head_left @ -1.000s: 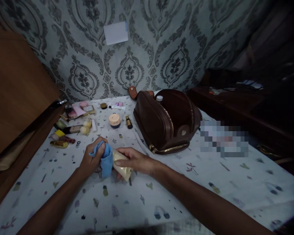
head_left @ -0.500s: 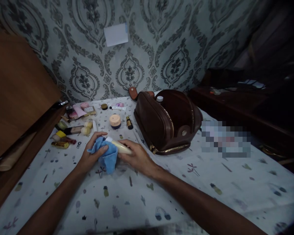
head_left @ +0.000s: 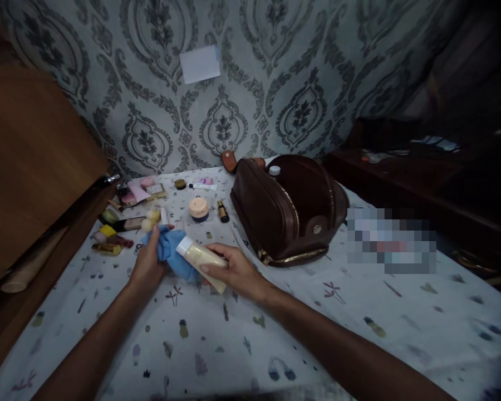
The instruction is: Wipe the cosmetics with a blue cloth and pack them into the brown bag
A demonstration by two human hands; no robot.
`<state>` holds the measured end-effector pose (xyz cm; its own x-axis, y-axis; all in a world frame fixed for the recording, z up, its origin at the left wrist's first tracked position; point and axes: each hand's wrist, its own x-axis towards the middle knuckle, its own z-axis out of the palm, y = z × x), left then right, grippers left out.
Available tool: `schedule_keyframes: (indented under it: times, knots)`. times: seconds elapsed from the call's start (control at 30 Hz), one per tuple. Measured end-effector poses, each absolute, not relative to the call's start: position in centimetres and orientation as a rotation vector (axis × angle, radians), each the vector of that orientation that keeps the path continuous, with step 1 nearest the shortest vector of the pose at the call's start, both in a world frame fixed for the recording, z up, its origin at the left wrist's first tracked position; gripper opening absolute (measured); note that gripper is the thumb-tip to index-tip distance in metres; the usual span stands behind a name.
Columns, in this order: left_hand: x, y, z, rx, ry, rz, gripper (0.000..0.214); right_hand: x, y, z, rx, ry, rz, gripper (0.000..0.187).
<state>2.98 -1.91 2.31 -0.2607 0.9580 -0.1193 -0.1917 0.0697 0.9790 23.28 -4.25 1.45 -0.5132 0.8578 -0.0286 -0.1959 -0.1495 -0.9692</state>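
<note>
In my right hand [head_left: 236,271] is a pale yellow squeeze tube [head_left: 204,262] with a white cap, tilted so the cap points up and left. My left hand [head_left: 148,262] grips a crumpled blue cloth [head_left: 173,252], which lies against the tube's cap end. Beyond my hands stand a peach-lidded cream jar [head_left: 199,209] and a small black-and-gold bottle [head_left: 222,211]. The open dark brown toiletry bag [head_left: 267,209] sits to the right of the tube, with a white bottle cap [head_left: 274,170] showing inside it.
Several cosmetics, among them a pink tube [head_left: 138,191] and a gold lipstick tube [head_left: 106,249], lie at the left by a wooden panel [head_left: 37,167]. A patterned cloth [head_left: 217,340] covers the table. A blurred-out item [head_left: 390,239] lies right of the bag; dark furniture stands beyond.
My left hand has moved a little left with the cloth, off the tube's body. The tube has turned and now shows its front and its whole white cap.
</note>
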Motion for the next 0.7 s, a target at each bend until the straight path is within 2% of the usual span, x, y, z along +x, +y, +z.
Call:
schedule_keyframes:
  times: [0.2,0.37,0.53,0.7]
  knots:
    - [3.3,-2.4,2.7,0.876,0.871,1.421,0.052,23.5,-3.3,0.5,-0.848,-1.254,1.715,0.052]
    - [2.9,-3.0,2.9,1.226,1.009,1.21,0.038,23.7,-3.5,1.1,-0.842,-1.265,1.774,0.054]
    - [2.2,-3.6,2.8,1.62,1.194,1.029,0.045,23.9,-3.9,1.9,-0.813,-1.313,1.871,0.052]
    - [1.9,-3.6,3.0,1.711,1.235,0.865,0.049,24.1,-3.7,1.7,-0.813,-1.379,1.885,0.05]
